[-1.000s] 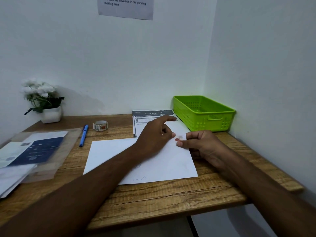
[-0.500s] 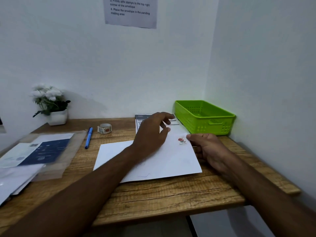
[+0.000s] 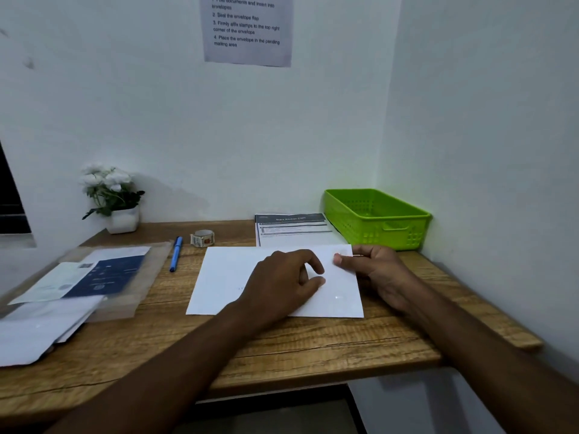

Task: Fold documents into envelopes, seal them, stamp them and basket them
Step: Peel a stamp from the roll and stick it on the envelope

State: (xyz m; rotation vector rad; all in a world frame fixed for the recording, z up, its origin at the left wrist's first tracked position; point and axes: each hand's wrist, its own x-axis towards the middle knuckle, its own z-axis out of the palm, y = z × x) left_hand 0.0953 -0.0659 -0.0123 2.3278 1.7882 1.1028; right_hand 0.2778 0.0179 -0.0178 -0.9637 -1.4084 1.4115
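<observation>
A white envelope (image 3: 232, 277) lies flat on the wooden desk (image 3: 313, 346). My left hand (image 3: 282, 277) rests on its middle with loosely curled fingers, holding it down. My right hand (image 3: 379, 270) is at the envelope's top right corner, thumb on top and fingers curled by the edge, pinching it. The thumb hides the stamp. Behind the envelope lies a printed document stack (image 3: 293, 228). A green basket (image 3: 376, 233) stands in the back right corner, with nothing visible inside it.
A stamp roll (image 3: 202, 238) and a blue pen (image 3: 176, 253) lie behind the envelope on the left. A clear sleeve with papers (image 3: 94, 277) and loose envelopes (image 3: 37, 336) fill the left side. A potted plant (image 3: 112, 198) stands at the back left. Walls close the back and right.
My right thumb has slid onto the top right corner and now covers the stamp seen half a second ago. My left hand has drawn back onto the envelope's middle. The view has tilted up.
</observation>
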